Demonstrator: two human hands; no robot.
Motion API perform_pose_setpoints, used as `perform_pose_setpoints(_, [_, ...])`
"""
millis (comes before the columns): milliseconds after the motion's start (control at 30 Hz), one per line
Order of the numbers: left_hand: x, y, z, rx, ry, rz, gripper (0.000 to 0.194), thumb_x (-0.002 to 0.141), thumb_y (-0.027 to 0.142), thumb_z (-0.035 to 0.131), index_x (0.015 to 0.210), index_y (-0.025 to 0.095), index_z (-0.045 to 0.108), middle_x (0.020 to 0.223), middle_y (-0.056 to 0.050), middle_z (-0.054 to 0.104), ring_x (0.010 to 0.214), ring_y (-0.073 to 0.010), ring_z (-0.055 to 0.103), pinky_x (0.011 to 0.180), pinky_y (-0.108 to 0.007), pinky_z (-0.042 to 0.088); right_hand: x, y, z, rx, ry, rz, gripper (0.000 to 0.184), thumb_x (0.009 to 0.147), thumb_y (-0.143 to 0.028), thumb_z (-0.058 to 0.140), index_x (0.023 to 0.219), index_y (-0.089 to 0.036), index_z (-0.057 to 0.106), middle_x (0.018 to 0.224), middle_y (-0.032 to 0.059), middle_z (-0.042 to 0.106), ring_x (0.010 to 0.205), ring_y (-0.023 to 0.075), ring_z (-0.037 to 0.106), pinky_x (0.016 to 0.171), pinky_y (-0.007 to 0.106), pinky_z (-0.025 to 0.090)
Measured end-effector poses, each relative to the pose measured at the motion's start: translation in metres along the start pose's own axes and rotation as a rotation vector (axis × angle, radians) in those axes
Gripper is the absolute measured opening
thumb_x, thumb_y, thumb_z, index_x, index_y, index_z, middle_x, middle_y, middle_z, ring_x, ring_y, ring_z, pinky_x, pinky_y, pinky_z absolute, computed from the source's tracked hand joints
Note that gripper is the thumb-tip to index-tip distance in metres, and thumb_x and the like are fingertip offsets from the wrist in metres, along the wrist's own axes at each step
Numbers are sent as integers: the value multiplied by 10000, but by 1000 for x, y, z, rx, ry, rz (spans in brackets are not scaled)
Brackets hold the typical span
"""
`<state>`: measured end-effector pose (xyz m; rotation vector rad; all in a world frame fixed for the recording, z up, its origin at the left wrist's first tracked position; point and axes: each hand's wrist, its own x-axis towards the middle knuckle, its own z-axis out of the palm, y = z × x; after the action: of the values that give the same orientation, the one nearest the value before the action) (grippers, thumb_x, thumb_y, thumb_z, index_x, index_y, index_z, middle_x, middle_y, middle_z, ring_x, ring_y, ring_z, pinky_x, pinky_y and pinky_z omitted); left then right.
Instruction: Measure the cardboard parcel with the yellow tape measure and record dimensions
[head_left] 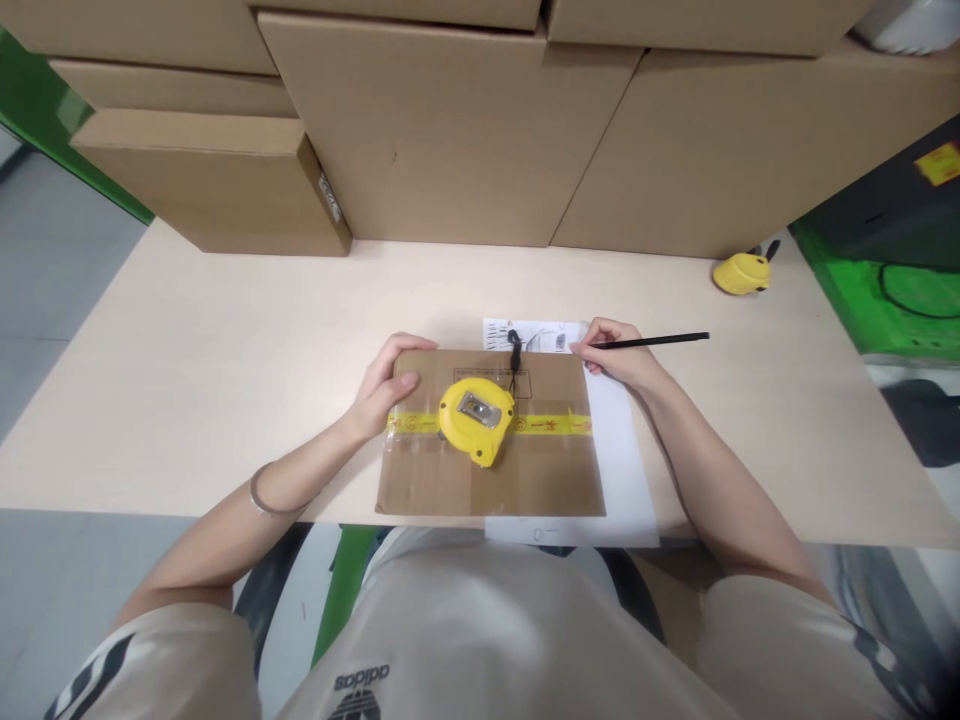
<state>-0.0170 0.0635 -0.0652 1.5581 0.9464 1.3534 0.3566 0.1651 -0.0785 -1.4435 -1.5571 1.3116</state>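
Observation:
My left hand (386,385) grips the back left corner of a small cardboard box (427,480), thumb on top and fingers along its far edge. Yellow printed tape (551,424) runs across the box. On top of it rests a yellow tape measure (469,420) with a black wrist cord (515,352). My right hand (611,350) pinches a black pencil (660,341) near the box's back right corner, the far end pointing right. Under the box lies a white paper sheet (626,460), showing along the right and front. A printed paper (551,335) sticks out behind the box.
Large cardboard boxes (450,140) form a wall along the back of the pale table (225,330). A flatter cardboard box (217,195) leans at the back left. A second yellow tape measure (741,273) sits at the back right. The table's front edge is close to my body.

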Motion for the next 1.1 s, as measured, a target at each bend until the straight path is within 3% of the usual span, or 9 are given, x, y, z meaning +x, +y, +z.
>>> perform_pose_setpoints(333, [-1,-2,-1,7,-3,8,374,899,493,698,1187,257,725,1109,-66,693,953,-232,655,782,-357,545,-1,-1,-1,-46,-12,8,442,595,-372,938,632,-201,532,492,-21,574,398,70,470,382,188,341])
perform_pose_setpoints(533, [-1,-1,0,10,3,6,365,885,485,707,1170,258,732,1097,-67,690,955,-236,653,780,-360,544,0,1,1,-37,12,-5,446,643,-446,907,657,-213,527,528,-19,582,436,83,494,406,207,407])
perform_pose_setpoints(733, [-2,-2,0,9,4,-7,374,885,497,692,1172,259,719,1104,-81,694,951,-251,657,773,-384,558,-1,3,-2,-60,-32,-4,433,634,-388,917,628,-208,523,470,-32,539,403,69,434,399,202,328])
perform_pose_setpoints(1100, [-2,-2,-1,-12,-2,-15,366,893,477,698,1183,256,722,1103,-75,692,937,-235,658,754,-362,551,-3,1,-1,-46,-37,-6,421,631,-403,918,638,-207,546,502,-20,576,437,80,477,447,216,358])
